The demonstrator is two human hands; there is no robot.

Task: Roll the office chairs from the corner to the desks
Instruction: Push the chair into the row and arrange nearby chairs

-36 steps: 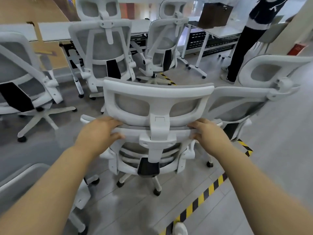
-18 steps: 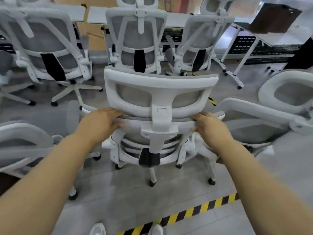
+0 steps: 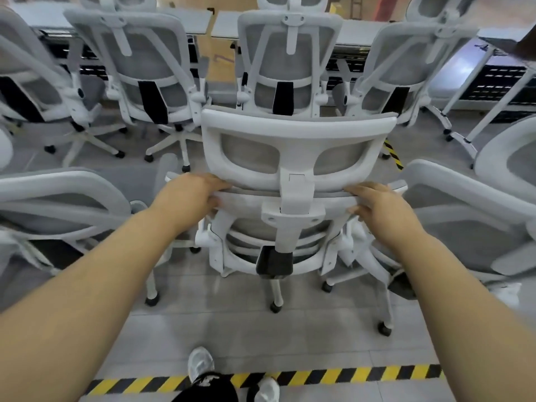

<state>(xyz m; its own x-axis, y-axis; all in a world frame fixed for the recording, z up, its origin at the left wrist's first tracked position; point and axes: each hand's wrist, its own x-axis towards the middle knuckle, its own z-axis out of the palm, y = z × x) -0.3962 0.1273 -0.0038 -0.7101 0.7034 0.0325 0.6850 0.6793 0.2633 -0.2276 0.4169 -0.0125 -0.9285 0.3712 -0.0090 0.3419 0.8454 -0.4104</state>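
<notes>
Office chair (image 3: 295, 181), the white-frame grey-mesh one, sits dead centre and near the person, its back turned toward them, with a row of the same chairs (image 3: 290, 65) parked just beyond it along the desks (image 3: 229, 23) at the far side. More chairs crowd in on the near left (image 3: 58, 195) and near right (image 3: 464, 204), so it's boxed in pretty tight.

Both hands are wrapped over the top bar of the backrest, just under the headrest. The left hand (image 3: 188, 195) has fingers curled over the far edge of the bar, and the right hand (image 3: 380, 207) does the same on the other side, thumb tucked underneath, as far as the angle lets anyone tell. So both are closed on the chair, not spread flat.

Handling-wise, it's probably moderately heavy but rolls easy on its casters (image 3: 275, 307) over the smooth tile floor (image 3: 232, 338). The plastic frame looks stiff enough to push on; the mesh is soft and no good for gripping. The backrest bar is the sensible hold: wide, symmetric, good for steering. The headrest looks like it sits on an adjustable bracket, so it would likely wobble if pushed on. Casters swivel freely, so the base could catch on a neighbouring chair's legs.

Containers: none really in play here. The brown shape behind the desks might be a cardboard box, but it's too blocked to say.
</notes>
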